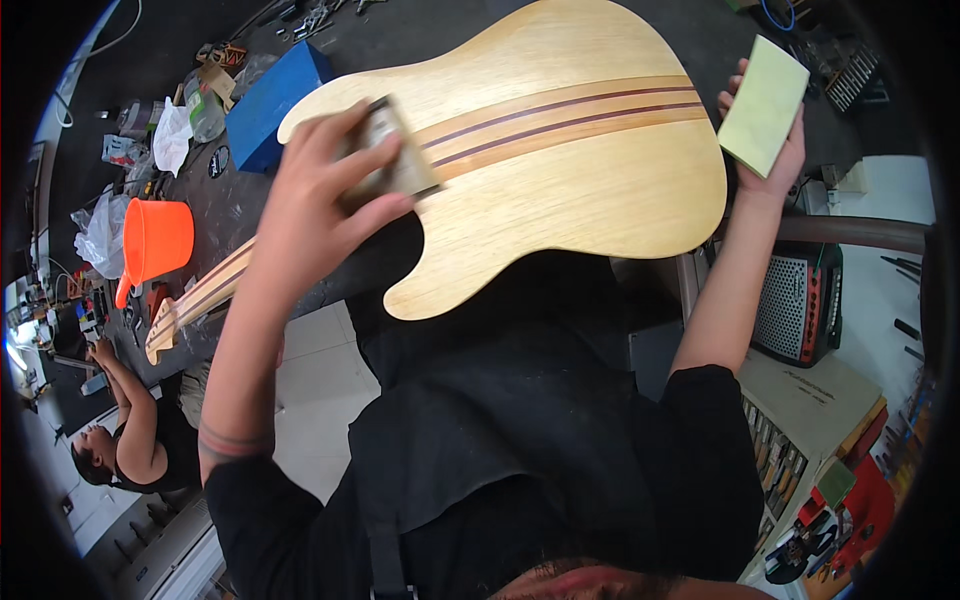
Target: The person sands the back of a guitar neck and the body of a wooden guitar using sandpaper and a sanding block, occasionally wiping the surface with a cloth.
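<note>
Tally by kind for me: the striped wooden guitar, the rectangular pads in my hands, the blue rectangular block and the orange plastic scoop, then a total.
Striped pale wooden guitar: 1
Rectangular pads: 2 (greyish pad in the left hand, pale yellow pad in the right hand)
Blue rectangular block: 1
Orange plastic scoop: 1
Total: 5

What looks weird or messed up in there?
Nothing looks broken or spilled: the guitar shows no crack I can see. The crumpled plastic bag by the orange scoop just looks messy, because it's bunched up among other clutter.
</note>
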A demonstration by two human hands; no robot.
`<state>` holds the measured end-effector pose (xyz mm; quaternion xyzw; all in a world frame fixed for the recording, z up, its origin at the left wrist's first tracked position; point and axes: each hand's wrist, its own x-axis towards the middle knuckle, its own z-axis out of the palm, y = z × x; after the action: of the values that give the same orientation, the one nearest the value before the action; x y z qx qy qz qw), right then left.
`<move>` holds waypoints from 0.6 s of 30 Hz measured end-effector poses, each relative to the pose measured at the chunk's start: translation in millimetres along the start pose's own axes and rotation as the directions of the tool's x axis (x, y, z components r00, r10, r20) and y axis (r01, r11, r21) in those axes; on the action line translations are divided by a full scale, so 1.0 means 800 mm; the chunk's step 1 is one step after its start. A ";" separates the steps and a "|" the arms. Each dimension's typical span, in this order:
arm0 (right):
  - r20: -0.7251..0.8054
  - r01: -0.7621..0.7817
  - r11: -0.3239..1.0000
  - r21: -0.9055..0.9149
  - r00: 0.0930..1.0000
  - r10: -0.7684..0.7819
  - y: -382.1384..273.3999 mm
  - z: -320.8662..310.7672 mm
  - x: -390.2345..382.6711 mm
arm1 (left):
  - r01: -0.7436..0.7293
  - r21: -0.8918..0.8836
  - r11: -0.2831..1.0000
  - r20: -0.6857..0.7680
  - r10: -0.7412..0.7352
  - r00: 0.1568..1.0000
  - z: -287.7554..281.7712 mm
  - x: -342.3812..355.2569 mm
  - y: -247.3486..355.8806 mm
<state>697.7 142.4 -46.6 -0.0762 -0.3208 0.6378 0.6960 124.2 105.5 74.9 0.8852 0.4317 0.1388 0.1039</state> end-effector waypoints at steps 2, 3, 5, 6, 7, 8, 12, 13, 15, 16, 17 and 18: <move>0.001 -0.041 0.992 0.119 0.999 0.041 0.012 0.002 0.007 | -0.092 -0.034 0.995 -0.023 0.091 0.996 0.045 0.066 0.038; 0.013 -0.045 0.991 0.128 0.999 0.044 0.012 0.001 0.011 | -0.178 -0.038 0.983 -0.076 0.175 0.982 0.070 0.106 0.061; -0.027 0.019 0.988 0.152 1.000 -0.015 0.012 0.001 0.012 | -0.242 -0.065 0.968 -0.106 0.235 0.966 0.114 0.187 0.101; -0.070 0.014 0.978 0.210 0.998 0.000 0.010 0.004 0.013 | -0.231 -0.002 0.973 -0.082 0.230 0.970 0.133 0.224 0.124; -0.073 0.025 0.978 0.206 0.997 -0.010 0.005 0.003 0.009 | -0.242 -0.003 0.970 -0.081 0.241 0.967 0.133 0.238 0.135; -0.099 0.071 0.976 0.207 0.994 -0.051 0.002 0.002 0.007 | -0.229 -0.045 0.972 -0.022 0.228 0.973 0.127 0.248 0.142; -0.131 0.153 0.943 0.296 0.984 -0.118 -0.005 -0.010 0.003 | -0.227 -0.078 0.971 -0.068 0.222 0.973 0.089 0.149 0.076; -0.141 0.184 0.932 0.313 0.979 -0.147 -0.004 -0.011 -0.003 | -0.148 -0.080 0.986 0.005 0.149 0.989 0.057 0.109 0.056; -0.141 0.210 0.926 0.314 0.975 -0.174 0.000 -0.001 -0.006 | -0.029 0.023 0.999 0.012 0.029 1.000 0.010 0.033 0.023; -0.138 0.208 0.928 0.308 0.975 -0.173 0.005 0.000 -0.005 | 0.020 0.040 0.999 0.019 -0.021 1.000 -0.002 0.010 0.010; -0.135 0.206 0.934 0.293 0.976 -0.173 0.003 -0.002 -0.007 | 0.065 0.049 0.997 0.021 -0.066 0.998 -0.003 -0.001 0.003; -0.148 0.201 0.936 0.291 0.975 -0.163 -0.001 -0.009 -0.007 | 0.044 0.046 0.998 0.037 -0.046 0.998 -0.005 0.007 0.016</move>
<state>702.2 138.8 -53.8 0.0230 -0.1816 0.6064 0.7738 135.4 102.9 83.7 0.8798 0.4525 0.1098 0.0951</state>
